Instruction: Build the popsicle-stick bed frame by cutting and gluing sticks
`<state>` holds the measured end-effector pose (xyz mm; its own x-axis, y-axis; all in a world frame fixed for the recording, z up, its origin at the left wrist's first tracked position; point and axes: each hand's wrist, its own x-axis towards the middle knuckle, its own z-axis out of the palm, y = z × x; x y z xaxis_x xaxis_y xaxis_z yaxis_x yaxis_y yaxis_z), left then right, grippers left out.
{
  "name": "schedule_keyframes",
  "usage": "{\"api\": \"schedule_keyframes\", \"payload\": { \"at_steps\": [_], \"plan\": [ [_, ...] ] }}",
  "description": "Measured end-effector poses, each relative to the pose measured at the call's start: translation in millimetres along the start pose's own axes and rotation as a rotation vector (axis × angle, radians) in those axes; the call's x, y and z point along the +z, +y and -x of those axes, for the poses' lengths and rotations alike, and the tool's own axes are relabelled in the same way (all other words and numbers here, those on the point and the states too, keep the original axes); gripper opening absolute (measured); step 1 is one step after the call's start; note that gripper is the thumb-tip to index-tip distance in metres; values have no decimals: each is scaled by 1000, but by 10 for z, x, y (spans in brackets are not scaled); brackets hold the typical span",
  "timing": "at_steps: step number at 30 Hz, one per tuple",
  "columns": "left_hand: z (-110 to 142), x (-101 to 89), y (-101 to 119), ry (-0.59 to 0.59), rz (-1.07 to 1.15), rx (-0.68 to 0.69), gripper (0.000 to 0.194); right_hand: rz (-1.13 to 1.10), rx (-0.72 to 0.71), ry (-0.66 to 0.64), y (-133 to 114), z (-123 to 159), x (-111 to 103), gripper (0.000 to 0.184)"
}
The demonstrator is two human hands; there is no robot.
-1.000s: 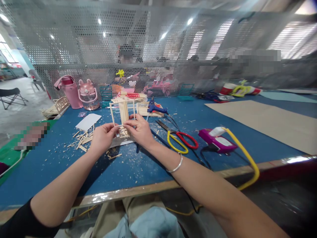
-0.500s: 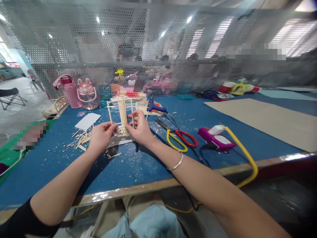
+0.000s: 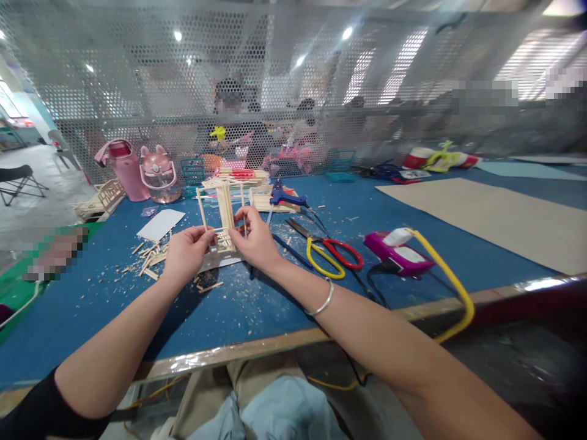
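Observation:
A small frame built of thin wooden sticks (image 3: 224, 211) stands upright above the blue table (image 3: 257, 305). My left hand (image 3: 186, 253) pinches its lower left side. My right hand (image 3: 257, 241) grips its lower right side, fingers closed round a stick. Under the frame lies a grey card (image 3: 220, 261). Stick offcuts and sawdust (image 3: 149, 260) are scattered to the left of my hands.
Yellow and red scissors (image 3: 330, 256), a blue glue gun (image 3: 287, 198), a purple tool (image 3: 398, 253) with a yellow hose, a white card (image 3: 160, 224), pink bottles (image 3: 137, 171), more stick pieces (image 3: 238, 178) and brown cardboard (image 3: 495, 217) lie around. A perforated screen (image 3: 293, 79) closes the back; a person sits behind it.
The stick frame has shifted slightly left and up between my hands, and my right fingers have moved a little higher on it. Both hands keep their hold.

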<state>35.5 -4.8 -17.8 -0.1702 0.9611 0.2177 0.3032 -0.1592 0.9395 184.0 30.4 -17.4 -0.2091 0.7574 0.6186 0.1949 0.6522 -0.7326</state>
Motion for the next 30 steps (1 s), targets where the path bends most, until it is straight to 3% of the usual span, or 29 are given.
{"api": "schedule_keyframes", "payload": {
  "at_steps": [21,30],
  "plan": [
    [12,11,7,15,-32,-1,36,91,-25,8,-24,5,-5,9],
    [11,-11,28,42,-58,15,32,76,-47,-30,2,5,-17,14]
  ]
}}
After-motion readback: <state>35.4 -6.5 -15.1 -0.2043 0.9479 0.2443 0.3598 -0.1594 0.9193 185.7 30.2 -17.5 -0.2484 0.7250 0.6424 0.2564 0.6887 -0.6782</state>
